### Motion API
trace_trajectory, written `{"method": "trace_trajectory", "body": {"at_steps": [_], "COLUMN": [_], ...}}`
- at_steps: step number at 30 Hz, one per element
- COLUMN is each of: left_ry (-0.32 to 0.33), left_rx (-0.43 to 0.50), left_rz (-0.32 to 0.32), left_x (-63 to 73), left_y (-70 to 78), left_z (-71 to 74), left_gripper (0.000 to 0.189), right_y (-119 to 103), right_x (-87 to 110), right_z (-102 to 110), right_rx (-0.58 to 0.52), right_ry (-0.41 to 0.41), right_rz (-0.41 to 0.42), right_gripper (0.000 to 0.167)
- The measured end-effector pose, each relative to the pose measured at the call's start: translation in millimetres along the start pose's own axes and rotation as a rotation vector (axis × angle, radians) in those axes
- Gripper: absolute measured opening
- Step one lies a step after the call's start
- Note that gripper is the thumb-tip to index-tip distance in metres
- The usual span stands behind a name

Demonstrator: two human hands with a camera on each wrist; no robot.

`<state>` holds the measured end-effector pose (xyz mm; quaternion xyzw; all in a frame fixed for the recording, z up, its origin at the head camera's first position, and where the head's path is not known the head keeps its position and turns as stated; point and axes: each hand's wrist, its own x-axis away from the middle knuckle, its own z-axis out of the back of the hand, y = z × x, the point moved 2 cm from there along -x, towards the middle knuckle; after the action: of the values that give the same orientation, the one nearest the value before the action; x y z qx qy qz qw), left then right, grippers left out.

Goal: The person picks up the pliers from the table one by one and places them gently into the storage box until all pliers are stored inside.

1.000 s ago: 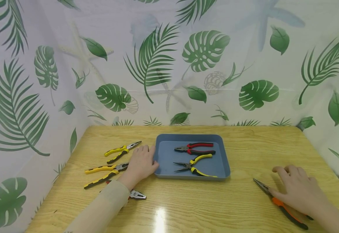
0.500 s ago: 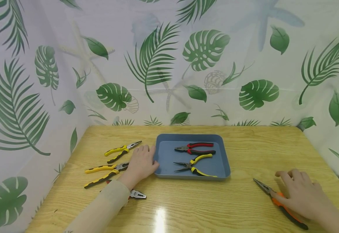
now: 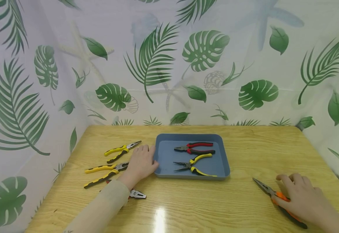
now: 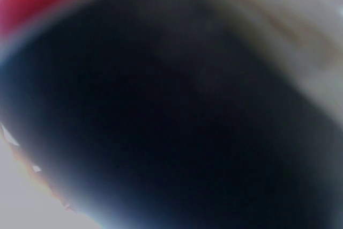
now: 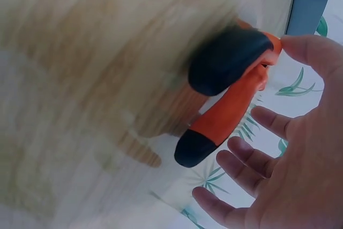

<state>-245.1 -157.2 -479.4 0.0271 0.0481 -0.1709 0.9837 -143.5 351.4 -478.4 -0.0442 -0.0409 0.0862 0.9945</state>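
My left hand (image 3: pixel 140 163) rests against the left side of the blue-grey tray (image 3: pixel 191 177), its thumb at the rim. Black-and-red combination pliers (image 3: pixel 184 148) and yellow-and-black needle-nose pliers (image 3: pixel 200 158) lie inside the tray. At the right, my right hand (image 3: pixel 304 197) is over the handles of orange-and-black long-nose pliers (image 3: pixel 267 188) lying on the table. In the right wrist view its thumb touches, or nearly touches, an orange handle (image 5: pixel 228 113), while the other fingers are spread loosely. A blurred dark shape fills most of the left wrist view.
Two yellow-and-black pliers, one farther back (image 3: pixel 123 150) and one nearer (image 3: pixel 108 173), lie left of the tray. Red-handled pliers (image 3: pixel 137 194) are partly hidden under my left forearm. A leaf-patterned cloth (image 3: pixel 163 64) stands behind the wooden table (image 3: pixel 201 207).
My right hand has lowered slightly toward the near side, closer over the orange handles. The left hand, tray and pliers stay in place.
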Motion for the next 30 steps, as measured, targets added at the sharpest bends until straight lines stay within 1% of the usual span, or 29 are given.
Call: {"method": "trace_trajectory", "body": {"at_steps": [7,13,19,30], "left_ry": [-0.012,-0.03,-0.044,-0.03], "left_rx": [0.0,0.006,0.005,-0.001], "left_rz": [0.004,0.009,0.011,0.01], "left_x": [0.3,-0.1,-0.7,-0.7], "left_y": [0.1,0.7,0.4,-0.5], "left_z": [2.1,4.8,4.2,2.6], "left_gripper": [0.037,0.043,0.046,0.045], "right_y": [-0.2,-1.1,-3.2,-3.4], "right_x": [4.4,8.8,11.0,8.8], "right_z": [-1.9,-3.0,-1.7,-4.0], "right_rx": [-0.017,-0.001,0.001,-0.01], "right_ry": [0.0,-0.005,-0.007,0.019], "right_rz": [-0.004,0.028,0.052,0.097], "right_gripper": [0.072,0.07,0.067,0.057]}}
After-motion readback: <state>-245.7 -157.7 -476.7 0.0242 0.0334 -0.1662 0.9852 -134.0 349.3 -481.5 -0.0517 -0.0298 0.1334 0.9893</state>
